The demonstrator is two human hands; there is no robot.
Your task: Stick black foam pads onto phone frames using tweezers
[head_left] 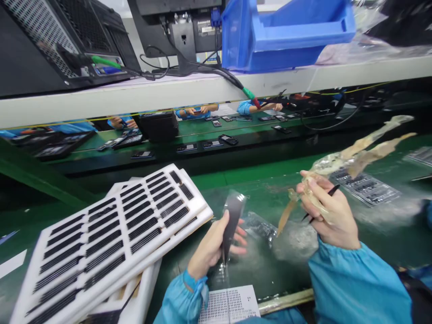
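My left hand (pixel 211 247) holds a dark flat strip (pixel 232 220) upright between thumb and fingers, near the middle of the bench. Clear film shows at the strip's top and below it. On the right, my right hand (pixel 332 209) is closed around crumpled, yellowish clear tape (pixel 354 155), whose long ends stick out up and to the right. A thin black tool (pixel 333 190) also lies in that hand. A brownish tape piece (pixel 286 216) hangs to the left of its fingers. Between the hands, a clear printed sheet (pixel 261 227) rests on the green bench.
Stacked white foam trays (pixel 118 225) with black strips fill the left. A white printed sheet (pixel 232 303) lies in front. Printed labels (pixel 367 186) lie right. Beyond, phones (pixel 212 144) line a bench near other people's hands (pixel 199 110). A shelf (pixel 151 92) bears a blue bin (pixel 286 40).
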